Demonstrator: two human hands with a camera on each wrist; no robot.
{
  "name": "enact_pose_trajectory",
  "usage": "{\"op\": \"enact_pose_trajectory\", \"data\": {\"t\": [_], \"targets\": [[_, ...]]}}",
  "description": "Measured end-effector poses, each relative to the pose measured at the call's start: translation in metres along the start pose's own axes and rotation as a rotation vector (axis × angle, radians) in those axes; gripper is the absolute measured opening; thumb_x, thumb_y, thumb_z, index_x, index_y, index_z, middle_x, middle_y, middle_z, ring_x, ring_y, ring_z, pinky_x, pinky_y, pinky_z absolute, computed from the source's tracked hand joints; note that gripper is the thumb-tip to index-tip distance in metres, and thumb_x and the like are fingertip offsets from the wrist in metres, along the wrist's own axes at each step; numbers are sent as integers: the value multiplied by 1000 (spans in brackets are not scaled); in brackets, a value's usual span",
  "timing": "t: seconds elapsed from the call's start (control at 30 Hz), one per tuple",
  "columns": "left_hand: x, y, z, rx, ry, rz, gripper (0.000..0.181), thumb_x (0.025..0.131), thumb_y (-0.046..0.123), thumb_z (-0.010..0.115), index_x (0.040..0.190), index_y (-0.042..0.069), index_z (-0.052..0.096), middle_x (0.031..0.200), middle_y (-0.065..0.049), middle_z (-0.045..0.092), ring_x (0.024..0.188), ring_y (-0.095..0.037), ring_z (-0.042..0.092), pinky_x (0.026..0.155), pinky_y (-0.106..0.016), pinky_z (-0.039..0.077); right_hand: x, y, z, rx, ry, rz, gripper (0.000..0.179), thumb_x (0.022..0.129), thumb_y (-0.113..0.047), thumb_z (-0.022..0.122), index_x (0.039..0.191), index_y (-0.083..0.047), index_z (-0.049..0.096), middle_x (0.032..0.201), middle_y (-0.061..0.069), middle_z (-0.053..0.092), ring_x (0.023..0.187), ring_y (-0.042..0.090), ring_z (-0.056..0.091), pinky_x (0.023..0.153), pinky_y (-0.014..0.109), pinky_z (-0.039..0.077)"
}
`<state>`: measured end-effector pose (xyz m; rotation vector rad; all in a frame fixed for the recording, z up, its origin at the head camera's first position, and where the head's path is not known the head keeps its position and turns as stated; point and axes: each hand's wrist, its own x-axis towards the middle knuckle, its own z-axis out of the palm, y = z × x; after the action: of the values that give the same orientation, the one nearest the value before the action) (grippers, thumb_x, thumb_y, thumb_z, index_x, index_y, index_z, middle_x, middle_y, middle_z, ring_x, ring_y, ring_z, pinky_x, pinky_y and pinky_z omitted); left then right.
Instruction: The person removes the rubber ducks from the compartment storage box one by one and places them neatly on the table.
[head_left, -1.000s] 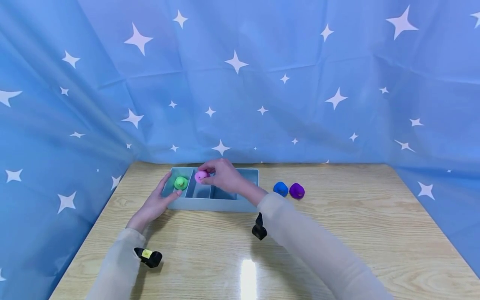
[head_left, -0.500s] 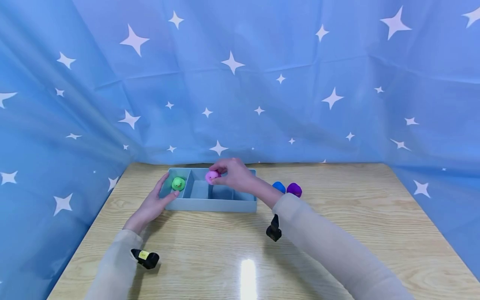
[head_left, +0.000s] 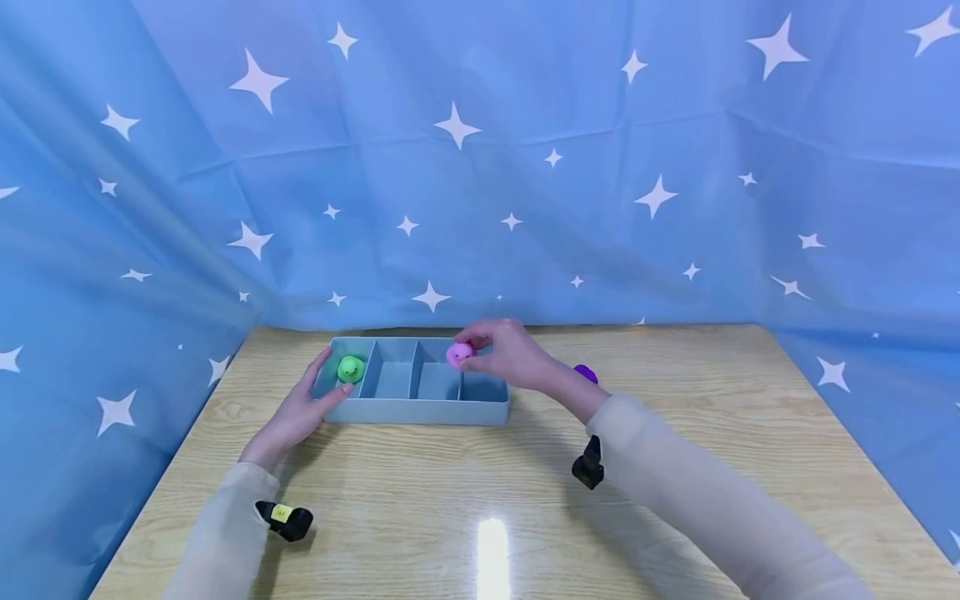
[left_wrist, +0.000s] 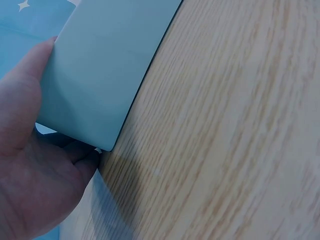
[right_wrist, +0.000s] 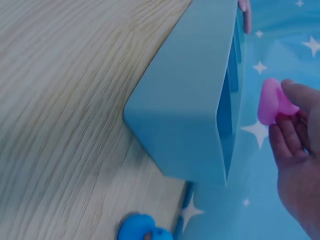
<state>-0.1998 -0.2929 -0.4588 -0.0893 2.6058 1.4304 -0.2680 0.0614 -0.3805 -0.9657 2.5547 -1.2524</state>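
Observation:
A pale blue box [head_left: 416, 412] with several compartments stands on the table. My left hand [head_left: 296, 412] grips its left end, thumb at the front rim, fingers round the end wall [left_wrist: 100, 75]. In the leftmost compartment sits a green toy duck [head_left: 351, 368]. My right hand [head_left: 510, 354] pinches a pink toy duck [head_left: 459, 355] between thumb and fingers, above the right part of the box. The right wrist view shows the pink duck [right_wrist: 272, 102] held up over the rim, apart from the box.
A purple toy [head_left: 587, 373] lies right of the box, partly behind my right forearm. A blue toy duck [right_wrist: 142, 227] is on the table near the box's right end, hidden in the head view. A blue starry curtain [head_left: 480, 167] encloses the table [head_left: 412, 500].
My right hand has moved right with the pink duck, from over the second compartment to the right part. Its forearm now hides the blue duck in the head view. My left hand keeps its grip.

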Motion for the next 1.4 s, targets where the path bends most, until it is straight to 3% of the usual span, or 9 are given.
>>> {"op": "enact_pose_trajectory", "data": {"t": [0.33, 0.63, 0.83, 0.93, 1.4], "targets": [[-1, 2, 1, 9, -6, -16, 90, 104, 49, 57, 166, 29, -4, 169, -26, 0, 151, -53, 3, 116, -73, 14, -25, 15, -25, -24, 74, -8, 32, 89, -9, 82, 120, -4, 75, 112, 6, 73, 104, 22, 71, 89, 40, 58], [-4, 0, 4, 1, 2, 2, 89, 104, 48, 58, 167, 27, -3, 169, -25, 0, 152, -52, 3, 116, -72, 16, -53, 30, -52, -75, 140, 47, 34, 89, -11, 82, 121, -5, 74, 117, 10, 73, 107, 30, 70, 91, 49, 57], [-5, 1, 3, 1, -2, 7, 90, 104, 48, 58, 167, 28, -4, 169, -26, 0, 151, -53, 4, 114, -71, 21, -71, 41, -72, -78, 191, 126, 34, 90, -12, 81, 122, -5, 74, 114, 9, 73, 109, 31, 70, 91, 48, 57], [-5, 2, 2, 4, -4, 17, 89, 105, 46, 57, 166, 28, -4, 169, -26, 0, 151, -54, 4, 114, -73, 18, -79, 46, -80, -85, 208, 144, 35, 90, -13, 81, 123, -5, 73, 114, 10, 73, 108, 30, 69, 91, 48, 57], [-6, 1, 3, -10, -10, 30, 92, 103, 48, 59, 166, 28, -5, 169, -25, -2, 151, -54, 2, 113, -76, 15, -111, 67, -98, -101, 264, 148, 33, 90, -8, 80, 122, 1, 73, 118, 16, 71, 105, 33, 68, 94, 50, 56]]}}
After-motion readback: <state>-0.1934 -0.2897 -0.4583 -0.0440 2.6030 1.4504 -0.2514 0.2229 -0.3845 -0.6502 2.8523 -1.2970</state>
